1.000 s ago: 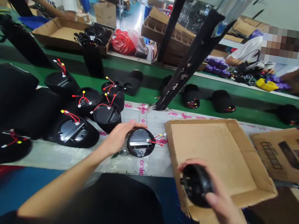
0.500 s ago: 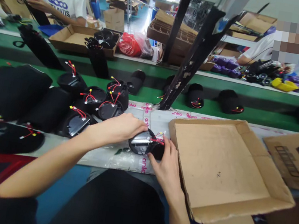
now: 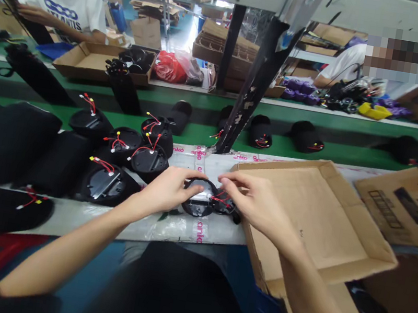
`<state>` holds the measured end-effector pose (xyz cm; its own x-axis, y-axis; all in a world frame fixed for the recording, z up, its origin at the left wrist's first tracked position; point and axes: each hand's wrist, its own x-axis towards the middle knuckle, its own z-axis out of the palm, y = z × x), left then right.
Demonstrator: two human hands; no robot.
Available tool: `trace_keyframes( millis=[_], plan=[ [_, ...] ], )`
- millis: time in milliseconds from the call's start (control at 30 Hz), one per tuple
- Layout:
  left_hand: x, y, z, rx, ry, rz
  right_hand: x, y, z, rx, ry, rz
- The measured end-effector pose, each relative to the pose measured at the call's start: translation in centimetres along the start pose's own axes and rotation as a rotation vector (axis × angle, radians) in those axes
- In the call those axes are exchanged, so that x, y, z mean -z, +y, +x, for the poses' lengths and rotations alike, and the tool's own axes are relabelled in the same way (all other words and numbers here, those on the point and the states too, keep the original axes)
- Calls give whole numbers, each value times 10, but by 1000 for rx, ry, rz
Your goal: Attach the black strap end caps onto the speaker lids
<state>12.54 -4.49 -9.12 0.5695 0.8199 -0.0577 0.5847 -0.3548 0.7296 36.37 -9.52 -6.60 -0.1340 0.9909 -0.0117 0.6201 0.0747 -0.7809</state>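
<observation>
A round black part with a silver plate and red wires (image 3: 202,201) lies on the plastic-covered bench edge in front of me. My left hand (image 3: 166,191) rests on its left side, fingers curled over the rim. My right hand (image 3: 255,202) comes in from the right, fingers bent over the red wires and a second black piece (image 3: 229,210) pressed against the round part. What my right fingers pinch is hidden. Several more black round parts with red and yellow-tipped wires (image 3: 136,151) are clustered to the left.
An empty shallow cardboard tray (image 3: 347,210) sits just right of my hands, another printed carton (image 3: 412,202) beyond it. A green conveyor (image 3: 197,132) carries black parts behind a slanted black post (image 3: 252,86). Two other people work at the far side.
My right hand brought a black piece from the cardboard tray over to the round part and now reaches across its wires. My left hand stayed on the part.
</observation>
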Motion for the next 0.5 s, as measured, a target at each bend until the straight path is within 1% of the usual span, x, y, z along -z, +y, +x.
trace_keyframes(
  millis=[100,167,200,300,367,400,500],
  plan=[
    [-10,-11,2,-3,48,-187,-1,-6,27,21,-161,-94],
    [-14,-16,3,12,69,-265,-2,-4,42,33,-267,-99],
    [-15,-19,4,17,81,-294,-2,-4,48,42,-306,-89],
    [-14,-21,4,-4,97,-343,-3,-2,61,46,-365,-81],
    [-8,-18,1,-39,73,-280,-4,-2,68,26,-413,-75],
    [-3,-14,0,-51,44,-208,-4,-2,72,14,-446,-66],
    [18,0,-1,-43,-63,109,-3,-2,81,-19,-528,-33]
  ],
)
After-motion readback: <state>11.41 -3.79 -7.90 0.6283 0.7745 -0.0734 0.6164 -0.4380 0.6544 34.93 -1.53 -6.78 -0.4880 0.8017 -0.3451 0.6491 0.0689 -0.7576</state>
